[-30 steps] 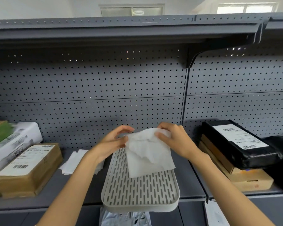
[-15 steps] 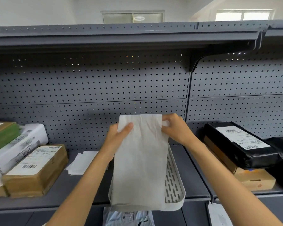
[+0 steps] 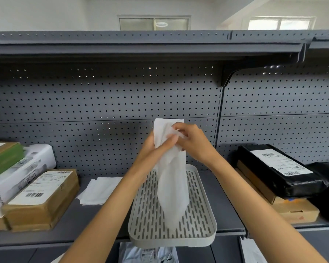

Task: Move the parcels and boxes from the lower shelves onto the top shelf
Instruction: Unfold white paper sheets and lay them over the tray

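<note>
Both hands meet above the middle of the lower shelf (image 3: 226,211), each grip closed on the top of a white cloth (image 3: 172,179): the left hand (image 3: 154,149) bunches it from the left, the right hand (image 3: 192,143) pinches its upper edge from the right, so it hangs in a soft, limp, tapered fold with its tip down in the pale grey slotted tray (image 3: 171,221). The tray is stiff moulded plastic with a low rim, and its near edge juts past the shelf's front edge. The task's own things lie untouched at the shelf's two ends. At the left end a brown carton (image 3: 44,198) with a printed label sits by the front edge, beside a white box (image 3: 27,168) with a green-edged box (image 3: 4,158) on it. At the right end a black parcel (image 3: 277,171) in glossy film rests tilted on a flat cardboard box (image 3: 285,204). The cartons look rigid and moderately heavy, best taken by two opposite sides or from underneath; the black film looks slippery and yielding, so I would support it from below. A second folded white cloth (image 3: 99,190) lies flat left of the tray. The top shelf (image 3: 141,48), dark grey steel above a perforated back panel, shows only its front lip.
</note>
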Tool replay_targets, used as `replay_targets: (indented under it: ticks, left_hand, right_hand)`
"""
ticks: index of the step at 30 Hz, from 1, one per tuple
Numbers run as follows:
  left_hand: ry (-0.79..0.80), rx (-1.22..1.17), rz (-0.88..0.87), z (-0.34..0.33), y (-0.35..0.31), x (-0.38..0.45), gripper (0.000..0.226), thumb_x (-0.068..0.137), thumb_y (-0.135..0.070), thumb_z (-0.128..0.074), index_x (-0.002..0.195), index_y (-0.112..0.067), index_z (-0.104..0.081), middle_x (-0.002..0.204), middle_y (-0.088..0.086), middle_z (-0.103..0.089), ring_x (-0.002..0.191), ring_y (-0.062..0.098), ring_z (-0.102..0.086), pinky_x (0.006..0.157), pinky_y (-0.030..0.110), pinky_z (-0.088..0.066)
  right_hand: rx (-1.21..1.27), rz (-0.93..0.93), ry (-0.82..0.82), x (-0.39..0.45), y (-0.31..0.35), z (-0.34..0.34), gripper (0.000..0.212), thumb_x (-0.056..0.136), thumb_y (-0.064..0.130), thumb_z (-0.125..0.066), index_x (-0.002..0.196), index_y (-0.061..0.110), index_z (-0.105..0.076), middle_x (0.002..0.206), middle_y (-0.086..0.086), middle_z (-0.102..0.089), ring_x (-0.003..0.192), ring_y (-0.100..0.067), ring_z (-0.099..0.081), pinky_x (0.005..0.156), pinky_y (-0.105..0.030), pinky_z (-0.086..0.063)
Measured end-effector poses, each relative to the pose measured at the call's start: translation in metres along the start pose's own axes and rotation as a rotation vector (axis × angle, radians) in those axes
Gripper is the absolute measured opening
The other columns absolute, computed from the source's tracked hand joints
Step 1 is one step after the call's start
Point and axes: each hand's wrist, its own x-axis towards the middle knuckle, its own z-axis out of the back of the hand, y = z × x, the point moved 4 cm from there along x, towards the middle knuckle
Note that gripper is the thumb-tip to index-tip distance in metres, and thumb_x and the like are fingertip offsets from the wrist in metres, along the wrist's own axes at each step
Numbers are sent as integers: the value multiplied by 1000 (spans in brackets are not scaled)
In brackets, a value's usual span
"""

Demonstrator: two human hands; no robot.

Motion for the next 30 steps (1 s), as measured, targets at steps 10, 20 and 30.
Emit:
replay_targets:
  ticks: [10, 20, 30]
  left_hand:
    - [-305, 516, -128, 65, 2, 35, 30, 101, -10, -52, 72, -15, -59, 65, -14, -55, 58, -3, -44, 61, 19, -35]
    - [79, 675, -207, 22, -73, 36, 17, 85, -28, -75, 91, -21, -61, 82, 2, -74, 79, 15, -68, 72, 27, -51]
    - [26, 601, -130, 40, -45, 35, 34, 86, -44, -72, 110, -29, -53, 94, -3, -74, 87, 23, -68, 79, 41, -53]
  right_hand:
    - [-516, -402, 167, -11, -59, 35, 31, 101, 15, -45, 125, 15, -64, 121, -12, -68, 110, -34, -65, 96, -48, -54]
    - [-193, -54, 205, -2, 24, 32, 80, 76, 48, -82, 146, 31, -45, 136, 8, -60, 129, -10, -54, 109, -34, -44]
    - [-345, -87, -141, 8, 16, 34, 53, 78, 51, -79, 67, 3, -56, 56, -3, -47, 54, -14, -40, 56, -32, -33]
